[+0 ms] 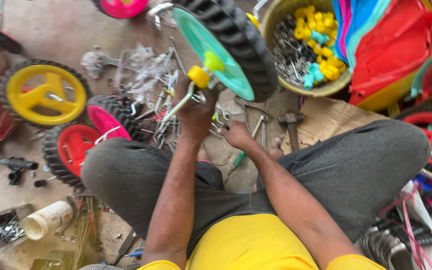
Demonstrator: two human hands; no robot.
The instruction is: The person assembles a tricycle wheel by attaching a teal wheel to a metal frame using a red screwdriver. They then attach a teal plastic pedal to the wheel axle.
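We sit on the concrete floor [51,30] with our left hand [194,111] raised, fingers closed around a metal bracket [178,106] that carries a black-tyred wheel with a teal disc [226,47] and a yellow cap [199,76] at its hub. The wheel hangs tilted above the floor, near its far edge, just beside a woven basket [271,22] of yellow and teal caps. Our right hand [236,134] rests low between our knees, fingers curled over a green-handled tool [239,158]; we cannot tell how firmly it grips. A yellow wheel [45,93], a pink wheel [107,121] and a red wheel [71,150] lie towards the floor's left edge.
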